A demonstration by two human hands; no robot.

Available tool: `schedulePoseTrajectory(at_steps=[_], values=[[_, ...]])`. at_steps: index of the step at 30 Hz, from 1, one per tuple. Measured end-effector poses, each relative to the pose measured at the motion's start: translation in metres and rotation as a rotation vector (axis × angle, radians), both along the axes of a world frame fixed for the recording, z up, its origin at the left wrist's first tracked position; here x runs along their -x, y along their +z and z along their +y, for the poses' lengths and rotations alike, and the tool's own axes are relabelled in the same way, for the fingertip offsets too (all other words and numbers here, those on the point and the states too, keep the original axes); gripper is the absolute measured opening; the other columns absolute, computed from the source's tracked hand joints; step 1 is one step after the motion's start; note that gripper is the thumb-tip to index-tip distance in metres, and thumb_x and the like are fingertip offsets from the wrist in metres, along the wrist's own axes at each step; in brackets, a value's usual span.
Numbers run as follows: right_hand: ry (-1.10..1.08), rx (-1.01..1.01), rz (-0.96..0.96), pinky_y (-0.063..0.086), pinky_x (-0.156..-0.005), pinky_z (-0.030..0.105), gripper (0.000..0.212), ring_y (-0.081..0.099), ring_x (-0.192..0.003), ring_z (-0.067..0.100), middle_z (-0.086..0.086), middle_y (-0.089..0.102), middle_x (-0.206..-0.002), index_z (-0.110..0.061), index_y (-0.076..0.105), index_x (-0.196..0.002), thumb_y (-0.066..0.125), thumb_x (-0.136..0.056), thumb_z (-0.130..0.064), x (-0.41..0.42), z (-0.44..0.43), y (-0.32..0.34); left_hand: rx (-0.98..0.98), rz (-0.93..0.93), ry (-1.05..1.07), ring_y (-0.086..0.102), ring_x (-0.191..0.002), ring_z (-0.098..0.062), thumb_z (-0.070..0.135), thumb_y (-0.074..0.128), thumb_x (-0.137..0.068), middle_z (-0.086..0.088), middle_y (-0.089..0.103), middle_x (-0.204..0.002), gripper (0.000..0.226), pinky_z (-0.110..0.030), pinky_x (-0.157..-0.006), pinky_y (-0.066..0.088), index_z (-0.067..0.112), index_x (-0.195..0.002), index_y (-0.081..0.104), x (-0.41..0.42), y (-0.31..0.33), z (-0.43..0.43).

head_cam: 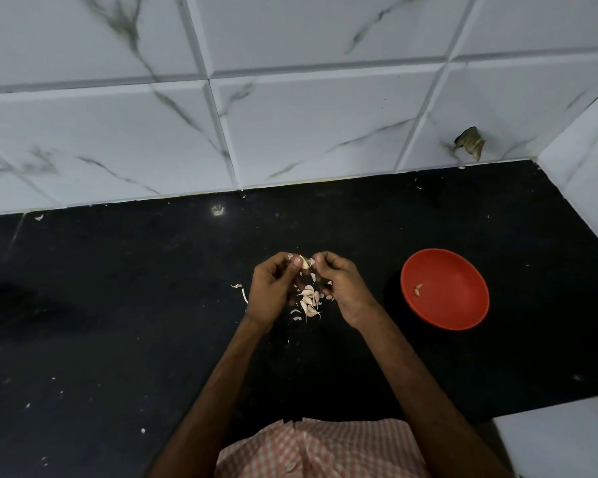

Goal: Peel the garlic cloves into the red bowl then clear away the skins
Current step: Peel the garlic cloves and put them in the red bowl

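Observation:
My left hand (273, 288) and my right hand (342, 284) are raised together over the black counter (118, 322), both pinching one garlic clove (305, 262) between their fingertips. Loose skin hangs from that clove. Under the hands lies a small pile of unpeeled cloves and skins (309, 303). The red bowl (463, 305) sits to the right of my right hand, with one or two peeled cloves (418, 289) inside near its left wall.
A few skin scraps (240, 291) lie left of my left hand, and tiny flakes dot the counter. White marble-look tiles form the back wall (290, 115) and a side wall at the right. A chipped hole (470, 143) marks the back wall.

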State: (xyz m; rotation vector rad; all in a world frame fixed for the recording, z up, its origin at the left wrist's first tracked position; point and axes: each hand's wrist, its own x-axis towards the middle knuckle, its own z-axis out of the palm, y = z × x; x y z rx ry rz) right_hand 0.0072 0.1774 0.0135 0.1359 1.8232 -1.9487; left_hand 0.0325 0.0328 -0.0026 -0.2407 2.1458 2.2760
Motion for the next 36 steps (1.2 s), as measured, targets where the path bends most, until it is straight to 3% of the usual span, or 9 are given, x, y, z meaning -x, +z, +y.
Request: schedulePoseTrajectory(at_steps=[3, 9, 13, 17, 21, 26, 30, 36], values=[[-0.034, 0.029, -0.017, 0.036, -0.054, 0.02, 0.02, 0.052, -0.062, 0.003, -0.009, 0.061, -0.073, -0.017, 0.065, -0.09, 0.052, -0.103, -0.023, 0.001, 0.0, -0.001, -0.03, -0.003, 0.031, 0.054, -0.06, -0.022, 0.015, 0.053, -0.101, -0.022, 0.062, -0.08, 0.019, -0.023, -0.04, 0.04, 0.001, -0.099, 0.066, -0.001, 0.002, 0.0], [-0.099, -0.085, 0.041, 0.044, -0.054, 0.015, 0.015, 0.057, -0.061, -0.001, -0.009, 0.064, -0.073, -0.013, 0.067, -0.092, 0.058, -0.1, -0.022, 0.003, 0.004, -0.011, -0.16, -0.123, 0.104, 0.056, -0.064, -0.012, 0.024, 0.055, -0.1, -0.005, 0.064, -0.078, 0.025, -0.023, -0.046, 0.039, 0.004, -0.104, 0.07, 0.0, 0.004, -0.001], [-0.116, -0.391, 0.201, 0.053, -0.077, 0.021, 0.006, 0.067, -0.089, 0.002, -0.007, 0.071, -0.094, -0.016, 0.069, -0.098, 0.069, -0.092, -0.016, 0.005, 0.009, -0.03, -0.188, -0.166, 0.114, 0.053, -0.061, -0.011, 0.026, 0.058, -0.099, -0.001, 0.064, -0.074, 0.024, -0.021, -0.045, 0.036, 0.005, -0.101, 0.071, 0.0, 0.004, 0.002], [-0.027, -0.554, 0.399, 0.052, -0.088, 0.02, 0.022, 0.063, -0.102, 0.004, -0.007, 0.067, -0.11, -0.018, 0.069, -0.111, 0.07, -0.09, -0.01, 0.0, 0.009, -0.029, -0.235, -0.235, 0.116, 0.05, -0.059, -0.01, 0.032, 0.062, -0.095, 0.001, 0.061, -0.069, 0.026, -0.021, -0.048, 0.035, 0.008, -0.094, 0.07, 0.0, 0.004, 0.004], [-0.061, -0.337, 0.495, 0.054, -0.086, 0.019, 0.013, 0.067, -0.097, 0.005, -0.007, 0.071, -0.101, -0.013, 0.071, -0.105, 0.07, -0.091, -0.012, -0.001, 0.002, -0.015, -0.373, -0.285, 0.108, 0.049, -0.062, -0.007, 0.03, 0.065, -0.092, -0.003, 0.057, -0.082, 0.02, -0.021, -0.052, 0.038, 0.012, -0.098, 0.072, 0.002, 0.006, 0.007], [-0.133, -0.289, 0.501, 0.053, -0.076, 0.018, 0.004, 0.066, -0.085, 0.005, -0.007, 0.069, -0.088, -0.012, 0.07, -0.094, 0.071, -0.09, -0.014, -0.003, -0.003, -0.012, -0.386, -0.287, 0.064, 0.051, -0.062, -0.008, 0.023, 0.062, -0.095, -0.004, 0.06, -0.079, 0.027, -0.019, -0.047, 0.041, 0.001, -0.108, 0.069, 0.001, 0.011, 0.008], [-0.112, -0.32, 0.547, 0.05, -0.073, 0.016, 0.004, 0.064, -0.082, 0.007, -0.005, 0.066, -0.087, -0.011, 0.066, -0.093, 0.069, -0.091, -0.009, -0.002, 0.0, -0.013, -0.343, -0.27, 0.039, 0.053, -0.057, -0.003, 0.017, 0.059, -0.097, -0.001, 0.064, -0.076, 0.02, -0.018, -0.044, 0.042, 0.001, -0.103, 0.069, 0.0, 0.016, 0.007], [-0.037, -0.509, 0.685, 0.049, -0.069, 0.021, 0.022, 0.059, -0.08, 0.007, -0.014, 0.056, -0.085, -0.019, 0.057, -0.09, 0.063, -0.089, 0.002, 0.002, 0.003, -0.017, -0.135, -0.208, -0.019, 0.052, -0.057, -0.003, 0.012, 0.058, -0.098, 0.002, 0.068, -0.079, 0.019, -0.015, -0.043, 0.037, -0.001, -0.108, 0.068, 0.0, 0.016, 0.005]])
